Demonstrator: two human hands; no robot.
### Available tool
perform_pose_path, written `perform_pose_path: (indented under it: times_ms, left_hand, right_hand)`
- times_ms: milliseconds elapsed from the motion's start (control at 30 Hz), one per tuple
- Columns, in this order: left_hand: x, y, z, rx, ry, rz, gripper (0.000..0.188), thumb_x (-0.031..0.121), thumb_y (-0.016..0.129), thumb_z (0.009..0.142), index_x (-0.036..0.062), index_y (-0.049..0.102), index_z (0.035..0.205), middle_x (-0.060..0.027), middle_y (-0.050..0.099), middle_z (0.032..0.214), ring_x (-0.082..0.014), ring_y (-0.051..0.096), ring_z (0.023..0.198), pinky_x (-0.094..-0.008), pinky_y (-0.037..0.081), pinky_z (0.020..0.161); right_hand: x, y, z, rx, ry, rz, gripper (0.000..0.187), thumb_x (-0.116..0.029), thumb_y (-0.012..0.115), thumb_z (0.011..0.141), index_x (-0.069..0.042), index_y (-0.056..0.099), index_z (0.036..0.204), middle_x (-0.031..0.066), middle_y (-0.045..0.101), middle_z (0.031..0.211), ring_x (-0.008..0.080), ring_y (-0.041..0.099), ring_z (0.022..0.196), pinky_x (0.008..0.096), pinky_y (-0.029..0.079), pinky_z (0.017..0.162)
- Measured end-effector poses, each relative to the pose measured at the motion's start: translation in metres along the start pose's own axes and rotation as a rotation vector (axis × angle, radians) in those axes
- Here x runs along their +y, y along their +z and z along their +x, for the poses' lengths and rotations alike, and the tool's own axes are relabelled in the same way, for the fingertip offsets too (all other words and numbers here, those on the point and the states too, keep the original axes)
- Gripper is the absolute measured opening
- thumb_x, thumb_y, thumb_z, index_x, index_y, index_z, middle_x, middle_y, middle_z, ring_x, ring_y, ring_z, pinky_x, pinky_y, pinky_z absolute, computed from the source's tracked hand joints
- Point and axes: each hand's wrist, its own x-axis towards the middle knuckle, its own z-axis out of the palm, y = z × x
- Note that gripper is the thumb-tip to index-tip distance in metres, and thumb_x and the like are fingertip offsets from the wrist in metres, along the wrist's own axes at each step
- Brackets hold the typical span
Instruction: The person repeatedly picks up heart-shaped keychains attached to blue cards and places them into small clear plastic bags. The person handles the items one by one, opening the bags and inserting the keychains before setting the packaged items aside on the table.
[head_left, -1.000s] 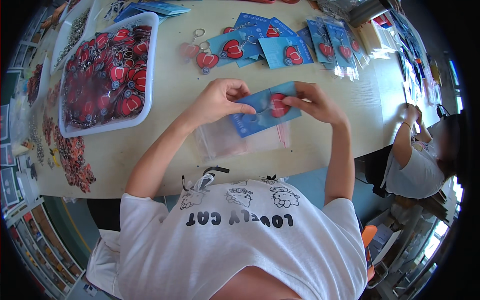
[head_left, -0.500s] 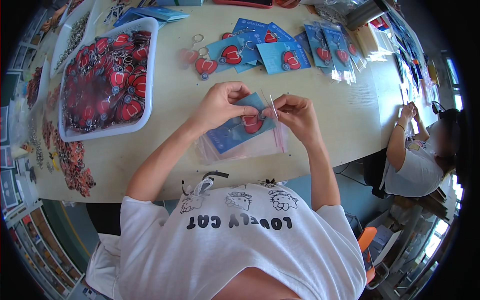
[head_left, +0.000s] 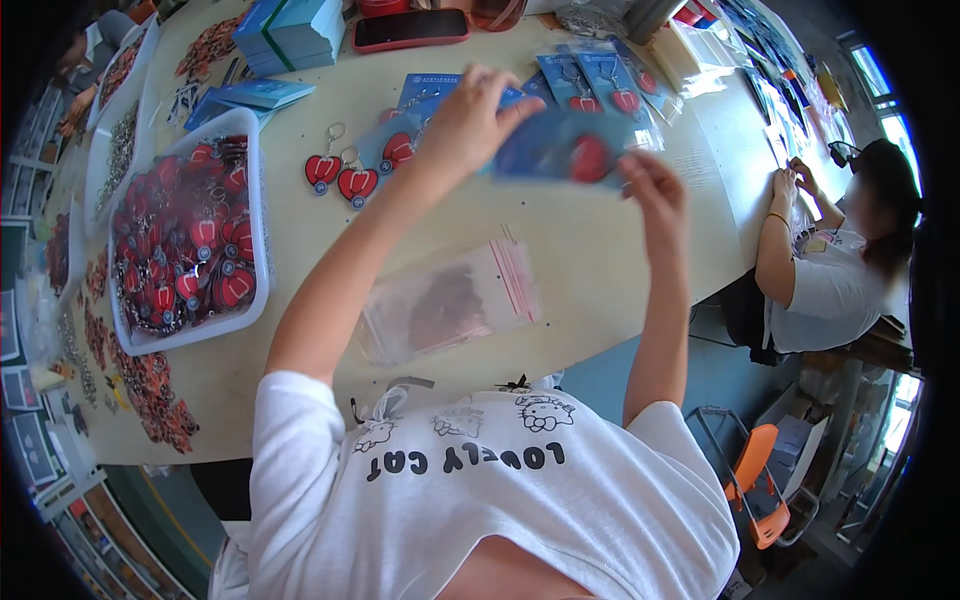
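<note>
My right hand [head_left: 657,195] pinches the right end of a blue card [head_left: 530,152] that carries a red heart-like keychain [head_left: 589,158]; the card is smeared by motion. To its left, my left hand [head_left: 470,125] reaches over several blue cards with red keychains, its thumb apart from its fingers. Beneath it, one such card [head_left: 428,88] partly shows. Two loose red keychains [head_left: 357,184] with metal rings lie left of that forearm. On the table nearer to me rests a stack of clear zip bags [head_left: 440,300] with pink-striped edges.
A white bin [head_left: 262,250] full of red keychains stands at left, with loose small parts [head_left: 150,400] beside it. Banded blue cards [head_left: 288,35] and a red-cased phone [head_left: 411,31] sit at the back. Bagged cards [head_left: 605,80] lie far right. Another person [head_left: 840,250] works at right.
The blue card with its keychain has risen off the zip bags and moved away from me, up and right, in my right hand. My left hand has let go and moved to the far cards.
</note>
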Motion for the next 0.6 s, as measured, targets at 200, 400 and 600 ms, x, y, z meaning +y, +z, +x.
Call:
perform_pose_path:
  times_ms: [200,400,600]
  left_hand:
    - [-0.033,0.049,0.051,-0.399,-0.201,0.550,0.063,0.057,0.072,0.068,0.0028,0.064,0.100,-0.0154,0.065,0.100,-0.0308,0.060,0.095,-0.0465,0.040,0.085]
    - [-0.017,0.052,0.053,-0.657,-0.252,0.465,0.056,0.041,0.083,0.061,0.0041,0.067,0.100,-0.0117,0.068,0.093,-0.0232,0.058,0.103,-0.0441,0.032,0.095]
    - [-0.020,-0.006,0.037,-0.332,-0.398,-0.810,0.026,0.015,0.072,0.079,0.0063,0.065,0.103,-0.0037,0.066,0.096,-0.0112,0.058,0.097,-0.0280,0.045,0.084]
  right_hand:
    - [0.033,-0.060,0.071,0.117,0.108,-0.171,0.036,-0.029,0.060,0.091,0.007,0.065,0.095,0.0083,0.068,0.081,0.0123,0.066,0.072,0.0236,0.053,0.068]
    - [0.024,-0.022,0.036,0.039,0.081,-0.723,0.036,-0.032,0.061,0.089,0.004,0.066,0.084,0.0083,0.065,0.063,0.0140,0.064,0.058,0.0274,0.050,0.056]
    - [0.019,0.035,-0.005,-0.081,-0.021,-0.390,0.041,-0.033,0.061,0.090,-0.003,0.055,0.117,0.0124,0.061,0.109,0.0164,0.061,0.098,0.0297,0.047,0.078]
